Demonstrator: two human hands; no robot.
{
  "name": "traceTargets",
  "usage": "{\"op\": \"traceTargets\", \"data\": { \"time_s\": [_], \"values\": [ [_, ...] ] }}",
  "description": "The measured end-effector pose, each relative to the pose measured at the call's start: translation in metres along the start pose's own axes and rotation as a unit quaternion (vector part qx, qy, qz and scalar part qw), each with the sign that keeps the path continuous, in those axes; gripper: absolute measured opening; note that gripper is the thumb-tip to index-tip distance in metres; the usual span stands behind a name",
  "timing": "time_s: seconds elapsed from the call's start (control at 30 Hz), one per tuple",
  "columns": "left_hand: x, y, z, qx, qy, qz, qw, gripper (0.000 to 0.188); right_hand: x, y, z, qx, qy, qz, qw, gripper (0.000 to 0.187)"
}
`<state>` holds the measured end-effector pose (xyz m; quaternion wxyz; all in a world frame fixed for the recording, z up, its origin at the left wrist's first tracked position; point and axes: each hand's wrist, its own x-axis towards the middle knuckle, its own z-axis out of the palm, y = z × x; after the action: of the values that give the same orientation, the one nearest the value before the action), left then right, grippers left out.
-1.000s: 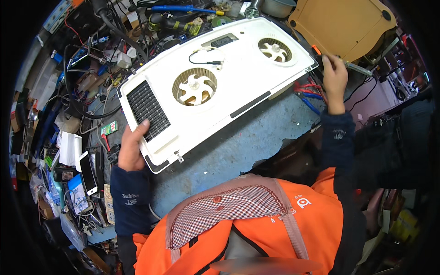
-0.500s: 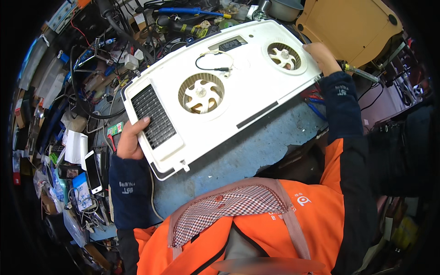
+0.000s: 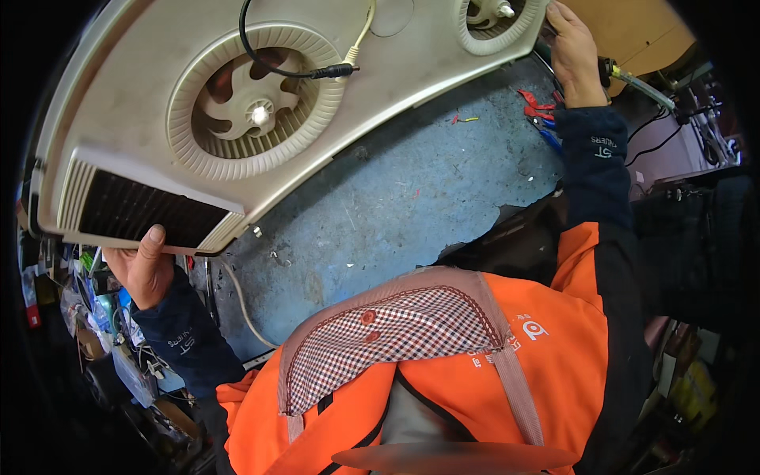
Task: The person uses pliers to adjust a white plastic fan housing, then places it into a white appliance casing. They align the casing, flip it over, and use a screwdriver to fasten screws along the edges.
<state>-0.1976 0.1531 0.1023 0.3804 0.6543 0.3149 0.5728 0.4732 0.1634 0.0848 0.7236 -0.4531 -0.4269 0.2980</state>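
I hold a white plastic fan housing (image 3: 380,63) up by its two ends, tilted and large in view, with its upper part out of the picture. Two round blower wheels are set in it: a big left one (image 3: 259,115) and a right one (image 3: 500,12) cut off by the top edge. My left hand (image 3: 144,267) grips the lower left corner, thumb beside a dark slotted grille (image 3: 150,210). My right hand (image 3: 575,59) closes on the right end, some fingers hidden. A black cable plug (image 3: 334,71) hangs across the left wheel.
Below the housing lies a worn blue bench top (image 3: 380,190) with a ragged front edge. Red-handled pliers (image 3: 537,103) and small wire scraps (image 3: 465,119) rest on it. Clutter crowds the left side. A tan panel (image 3: 641,32) stands at the far right.
The housing has come up much closer to the camera and tilted, baring more of the bench. Both hands moved with it, keeping their grip; the left went outward to the left.
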Motion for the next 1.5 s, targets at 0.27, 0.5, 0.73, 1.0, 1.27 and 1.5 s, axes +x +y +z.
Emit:
{"op": "traceTargets", "data": {
  "time_s": [0.27, 0.5, 0.73, 1.0, 1.27, 1.5],
  "values": [
    [-0.009, 0.0, -0.028, 0.058, 0.025, 0.098, 0.993, 0.08, 0.012, 0.075, 0.023, 0.07, -0.033, -0.07, 0.995, 0.033],
    [-0.016, 0.0, -0.055, 0.182, 0.016, 0.087, 0.979, 0.067, 0.005, 0.108, 0.044, 0.132, -0.056, -0.029, 0.989, 0.03],
    [-0.016, -0.03, -0.087, -0.109, 0.0, 0.068, 0.992, 0.053, 0.009, 0.127, -0.01, -0.564, -0.062, -0.367, 0.737, 0.035],
    [-0.025, 0.0, -0.073, 0.194, 0.006, 0.15, 0.969, 0.052, 0.005, 0.105, -0.023, -0.548, -0.003, -0.394, 0.738, 0.023],
    [-0.027, 0.034, -0.082, 0.352, -0.039, 0.212, 0.911, 0.051, -0.003, 0.079, 0.008, -0.383, -0.034, -0.122, 0.915, 0.042],
    [-0.028, 0.037, -0.084, 0.436, -0.067, 0.287, 0.85, 0.05, -0.011, 0.077, -0.003, 0.037, -0.188, 0.121, 0.974, 0.048]
  ]
}}
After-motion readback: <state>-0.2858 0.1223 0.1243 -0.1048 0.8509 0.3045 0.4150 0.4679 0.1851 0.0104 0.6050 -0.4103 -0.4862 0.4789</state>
